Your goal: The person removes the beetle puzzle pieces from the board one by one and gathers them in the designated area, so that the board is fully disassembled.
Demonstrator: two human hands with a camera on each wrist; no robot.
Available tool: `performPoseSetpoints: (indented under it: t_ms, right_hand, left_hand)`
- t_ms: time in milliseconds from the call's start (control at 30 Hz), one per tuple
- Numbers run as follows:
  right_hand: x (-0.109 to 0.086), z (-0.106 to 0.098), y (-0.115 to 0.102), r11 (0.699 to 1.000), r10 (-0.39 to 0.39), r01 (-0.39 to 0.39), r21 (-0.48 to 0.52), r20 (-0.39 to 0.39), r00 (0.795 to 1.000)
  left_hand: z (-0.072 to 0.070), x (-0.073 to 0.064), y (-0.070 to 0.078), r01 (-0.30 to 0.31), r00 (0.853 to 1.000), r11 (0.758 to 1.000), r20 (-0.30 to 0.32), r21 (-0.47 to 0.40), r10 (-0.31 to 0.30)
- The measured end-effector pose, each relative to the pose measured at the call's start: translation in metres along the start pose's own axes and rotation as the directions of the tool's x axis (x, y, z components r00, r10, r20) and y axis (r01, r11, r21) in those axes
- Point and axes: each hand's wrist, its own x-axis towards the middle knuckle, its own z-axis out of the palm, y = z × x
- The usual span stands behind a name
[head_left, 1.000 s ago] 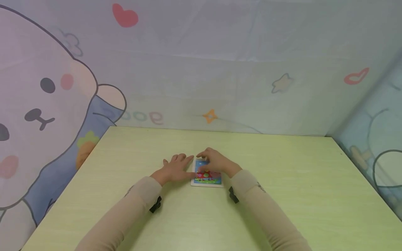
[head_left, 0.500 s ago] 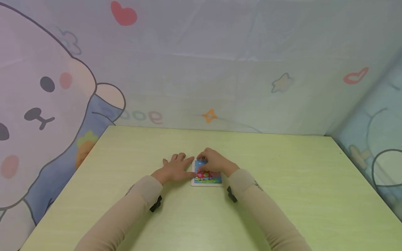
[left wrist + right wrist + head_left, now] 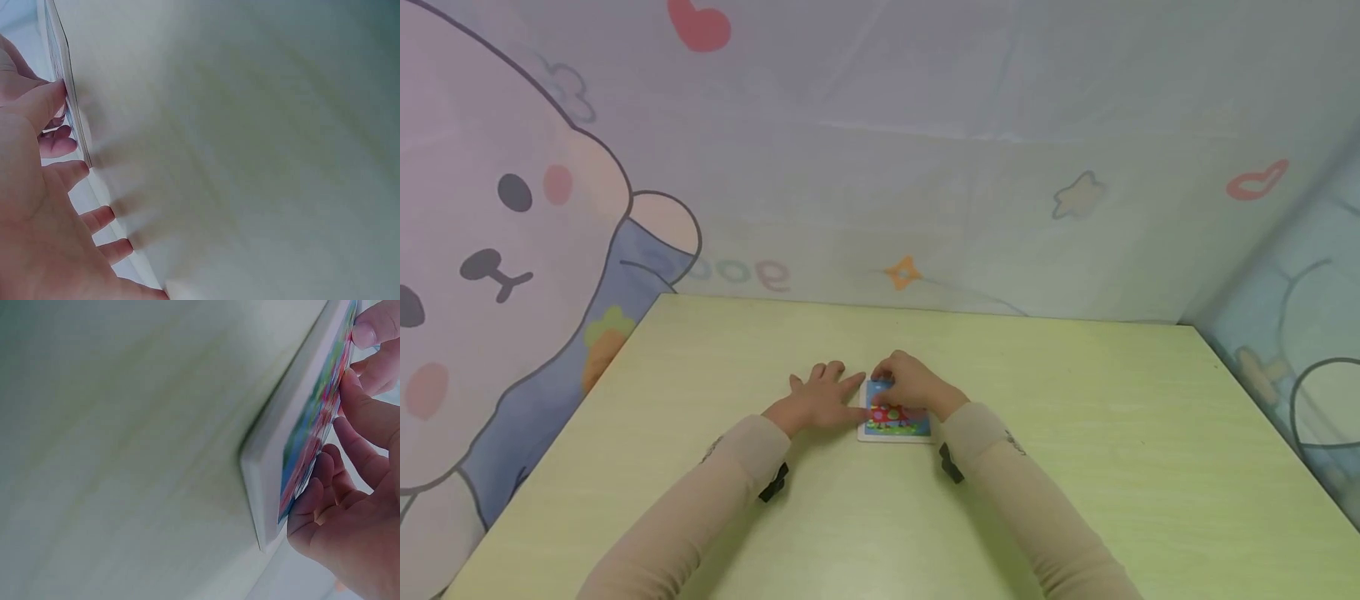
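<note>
A small square picture board (image 3: 895, 439) with a white rim lies flat on the table in the head view. Its picture (image 3: 898, 423) has red spotted mushrooms on blue and green. My left hand (image 3: 820, 403) lies spread at its left side, fingers straight on the table and thumb over the board's left edge. Above the picture's upper part, my right hand (image 3: 917, 385) has bent fingers. In the right wrist view the right thumb (image 3: 359, 403) tip touches the picture, with other fingers curled against its near side. Whether a loose piece is between them is hidden.
The pale yellow-green table (image 3: 1075, 433) extends around the board on every side. A cloth backdrop (image 3: 925, 167) with a cartoon bear (image 3: 512, 233) stands behind the table's far edge. Dark wrist cameras (image 3: 951, 463) sit beneath both sleeves.
Both hands and the board stay nearly in place. The right fingers shift slightly over the upper part of the picture. The head view tilts a little.
</note>
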Motion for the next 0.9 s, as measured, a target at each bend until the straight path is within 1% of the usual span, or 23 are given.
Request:
performPoseSetpoints:
  t_ms: [267,433,500,600,700,733,900]
  right_hand:
    - [-0.0001,-0.0013,-0.0013,0.999,0.018,-0.018,0.030,-0.001,1.000]
    - [-0.0003,-0.0024,-0.0020,0.999,0.013,-0.013,0.049,0.017,1.000]
    - [-0.0012,-0.0030,-0.0025,0.999,-0.002,0.001,0.046,0.021,1.000]
    - [-0.0011,-0.0033,-0.0029,0.999,-0.004,0.003,0.050,0.027,1.000]
    - [-0.0004,-0.0033,-0.0031,0.998,-0.003,0.002,0.055,0.024,1.000]
    - [0.0013,-0.0026,-0.0025,0.998,0.010,-0.012,0.063,0.028,1.000]
    - [0.0030,-0.0003,-0.0022,0.999,0.022,-0.022,0.031,0.021,1.000]
  left_hand:
    - [-0.0007,0.0012,0.0004,0.004,1.000,1.000,0.013,0.004,-0.004]
    - [-0.0001,0.0019,0.0001,0.011,1.000,1.000,0.028,0.005,-0.011]
    - [0.0006,0.0022,-0.0006,0.011,1.000,1.000,0.028,0.007,-0.011]
    - [0.0010,0.0020,-0.0009,0.006,1.000,1.000,0.025,0.010,-0.007]
    - [0.0010,0.0015,-0.0010,0.007,1.000,1.000,0.025,0.014,-0.007]
    - [0.0010,0.0014,-0.0010,0.006,1.000,1.000,0.024,0.016,-0.007]
    - [0.0007,0.0011,-0.0007,0.007,1.000,1.000,0.023,0.011,-0.007]
